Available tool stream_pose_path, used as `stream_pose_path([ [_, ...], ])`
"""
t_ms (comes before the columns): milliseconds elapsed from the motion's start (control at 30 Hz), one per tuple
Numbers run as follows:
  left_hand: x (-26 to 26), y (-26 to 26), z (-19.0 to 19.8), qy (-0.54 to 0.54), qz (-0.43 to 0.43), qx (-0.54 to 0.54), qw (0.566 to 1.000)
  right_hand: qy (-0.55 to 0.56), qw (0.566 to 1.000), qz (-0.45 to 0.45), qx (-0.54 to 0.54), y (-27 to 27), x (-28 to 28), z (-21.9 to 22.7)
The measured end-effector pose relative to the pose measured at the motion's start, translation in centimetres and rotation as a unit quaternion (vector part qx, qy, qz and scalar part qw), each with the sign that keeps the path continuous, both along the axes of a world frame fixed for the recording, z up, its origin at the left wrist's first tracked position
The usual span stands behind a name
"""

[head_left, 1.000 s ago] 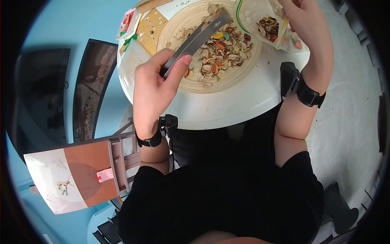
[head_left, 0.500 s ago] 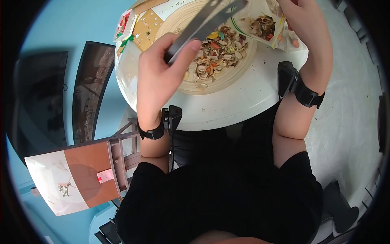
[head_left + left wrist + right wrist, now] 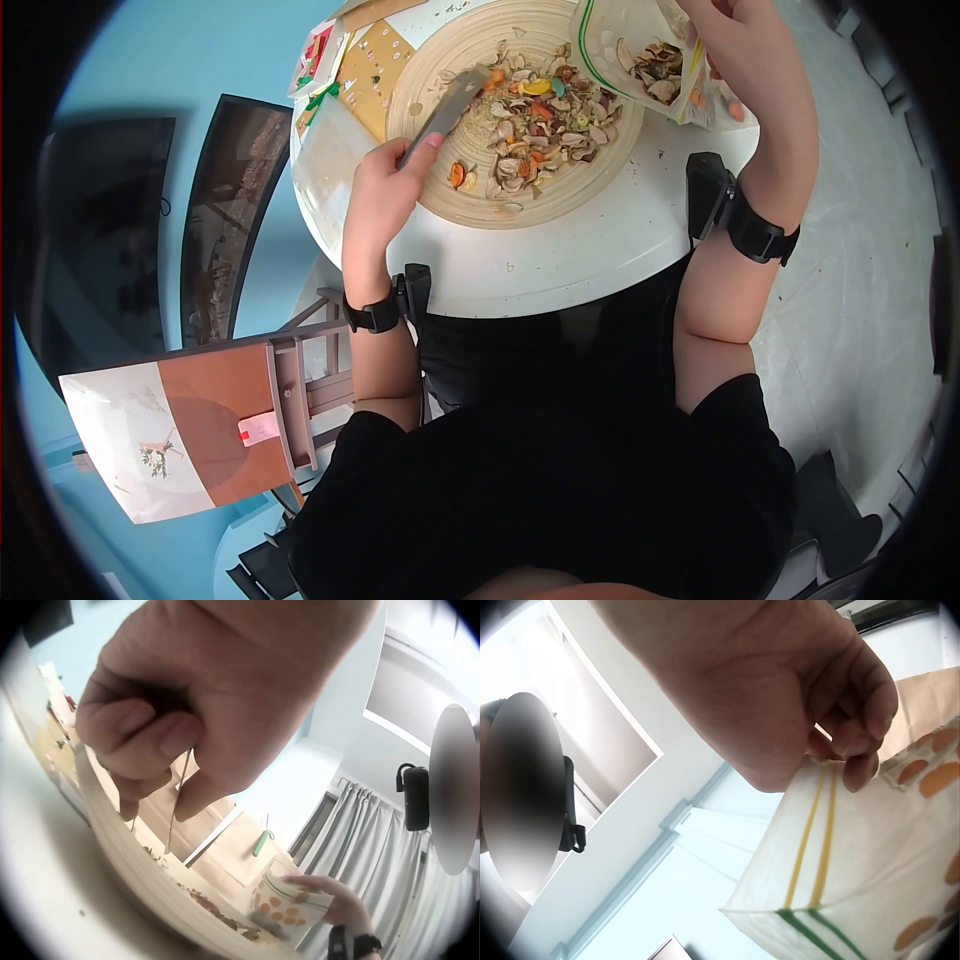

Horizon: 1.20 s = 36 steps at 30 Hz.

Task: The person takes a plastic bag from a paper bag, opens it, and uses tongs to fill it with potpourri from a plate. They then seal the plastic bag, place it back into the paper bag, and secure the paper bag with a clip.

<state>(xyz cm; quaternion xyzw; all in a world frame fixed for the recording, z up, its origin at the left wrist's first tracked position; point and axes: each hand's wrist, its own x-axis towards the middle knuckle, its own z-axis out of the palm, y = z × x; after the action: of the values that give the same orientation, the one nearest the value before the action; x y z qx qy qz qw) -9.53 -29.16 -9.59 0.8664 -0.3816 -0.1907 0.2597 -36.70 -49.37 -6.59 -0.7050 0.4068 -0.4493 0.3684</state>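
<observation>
In the head view, my left hand (image 3: 380, 195) grips grey metal tongs (image 3: 445, 112) near their bend. The tips reach the left side of a pile of dried slices and flakes (image 3: 540, 150), close to an orange piece. That pile lies on a round wooden tray (image 3: 570, 200). In the left wrist view, the thumb and fingers press the tongs (image 3: 180, 795) from both sides. My right hand (image 3: 745, 50) pinches the upper edge of a clear zip bag (image 3: 780, 862) with green and yellow seal strips and orange dots. The bag hangs open, with similar dried pieces (image 3: 660, 72) inside.
A white round table (image 3: 500, 280) carries the tray. At its back left are a gold patterned sheet (image 3: 370, 70), a small box (image 3: 318, 55) with red contents and a green ribbon. A clear plastic sheet (image 3: 335, 165) lies at the left edge. Crumbs dot the table.
The tongs first carried a clump of dried pieces, then reached over the bag's mouth. My left hand has since drawn back, lowering the tongs to the tray's left side. The right hand stayed put.
</observation>
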Motion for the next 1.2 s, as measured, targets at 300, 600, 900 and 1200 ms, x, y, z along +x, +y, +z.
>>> stream_pose_path([
  [300,-4.7,-1.2,0.7,-0.053,-0.126,0.001,0.991,0.034,0.999,-0.011,0.034,0.9,-0.1,1.3],
  [600,-5.5,-1.2,0.2,-0.082,-0.161,-0.012,0.983,0.017,0.999,-0.019,0.037,0.8,0.3,1.0],
  [900,-4.8,-0.9,-0.1,-0.050,-0.143,-0.040,0.988,0.045,0.997,-0.039,0.045,1.1,0.2,1.7],
  [1200,-3.5,0.1,1.7,-0.012,-0.111,-0.131,0.985,0.026,0.999,-0.029,0.020,0.6,-0.3,0.9],
])
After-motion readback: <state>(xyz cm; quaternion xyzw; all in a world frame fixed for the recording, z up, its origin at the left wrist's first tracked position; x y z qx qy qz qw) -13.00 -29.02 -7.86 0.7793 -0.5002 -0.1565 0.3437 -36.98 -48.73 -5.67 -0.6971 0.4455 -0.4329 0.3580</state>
